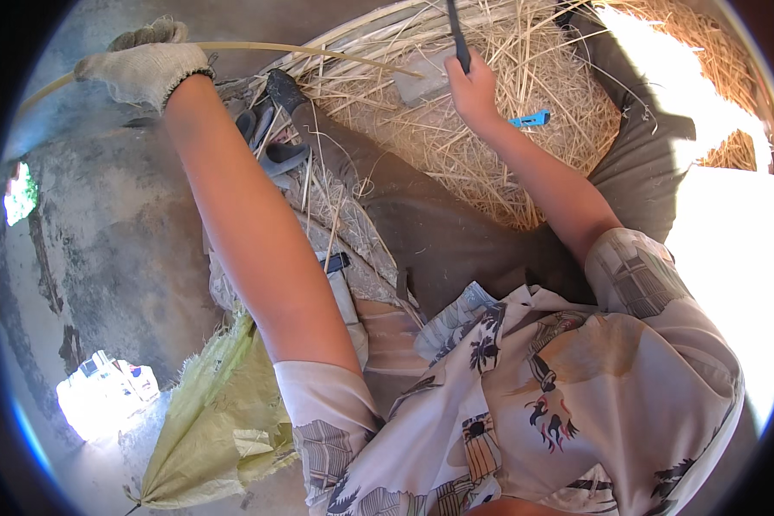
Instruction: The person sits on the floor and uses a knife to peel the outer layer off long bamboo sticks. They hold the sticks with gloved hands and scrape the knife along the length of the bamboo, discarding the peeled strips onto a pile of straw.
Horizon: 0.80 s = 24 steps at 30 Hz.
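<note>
Filling the lower right is a loose, pale shirt (611, 387) with dark pictures on it. Brown trousers (439, 224) reach up from it, legs spread wide, and a big bed of yellow straw (568, 95) lies between them. A yellow-green sack (211, 430) lies crumpled at the lower left. Near the top is a long, thin, yellowish strip (267, 46), with the left hand (146, 69), in a knitted white glove, curled around it. The strip's long way runs side to side. It bends like a low bow: one part runs to the left rim, and the other end points right and dips over a flat grey block (421, 89). The right hand (473, 90) is bare and wrapped around a thin dark tool (458, 34), which points up, away from the body. A grey slipper (284, 157) lies near the left leg. Smallest is a bright blue tool (531, 119) on the straw, just beside the right wrist; any marks on it are too small to read.
</note>
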Each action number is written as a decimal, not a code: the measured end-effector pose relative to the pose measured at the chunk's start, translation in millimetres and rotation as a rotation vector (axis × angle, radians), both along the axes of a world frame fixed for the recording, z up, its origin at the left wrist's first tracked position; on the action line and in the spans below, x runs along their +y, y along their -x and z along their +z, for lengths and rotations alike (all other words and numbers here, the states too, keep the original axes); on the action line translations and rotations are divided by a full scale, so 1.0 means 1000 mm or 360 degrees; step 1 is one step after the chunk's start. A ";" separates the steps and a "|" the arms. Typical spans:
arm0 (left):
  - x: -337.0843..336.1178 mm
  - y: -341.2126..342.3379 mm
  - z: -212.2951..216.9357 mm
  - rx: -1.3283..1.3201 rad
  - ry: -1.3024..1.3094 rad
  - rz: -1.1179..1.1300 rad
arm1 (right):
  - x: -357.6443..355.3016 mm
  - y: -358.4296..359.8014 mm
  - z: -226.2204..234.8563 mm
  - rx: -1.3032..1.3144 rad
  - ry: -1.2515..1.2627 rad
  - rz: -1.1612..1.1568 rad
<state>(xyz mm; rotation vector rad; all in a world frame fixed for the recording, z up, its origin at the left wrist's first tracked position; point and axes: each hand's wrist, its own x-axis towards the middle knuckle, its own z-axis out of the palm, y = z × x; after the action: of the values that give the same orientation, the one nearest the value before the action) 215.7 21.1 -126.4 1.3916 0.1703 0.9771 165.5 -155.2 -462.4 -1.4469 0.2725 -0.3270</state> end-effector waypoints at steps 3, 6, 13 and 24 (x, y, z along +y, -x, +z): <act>-0.007 -0.007 0.006 0.0023 0.0121 -0.0074 | 0.014 0.021 -0.094 0.0572 0.0310 0.0438; 0.001 -0.012 0.002 -0.0038 0.0156 -0.0174 | 0.014 0.015 -0.099 0.0732 0.0428 0.0610; 0.003 -0.015 -0.004 -0.0061 0.0015 -0.0099 | 0.004 0.000 -0.008 -0.0042 -0.0031 0.0108; -0.002 -0.021 -0.003 -0.0085 0.0075 -0.0160 | -0.012 0.004 -0.026 0.0359 0.0376 0.0357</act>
<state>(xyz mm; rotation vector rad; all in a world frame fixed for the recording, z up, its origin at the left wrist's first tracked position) 236.5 19.0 -129.0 1.3172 0.0822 0.9200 161.8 -167.7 -488.8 -1.7329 0.2566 -0.0119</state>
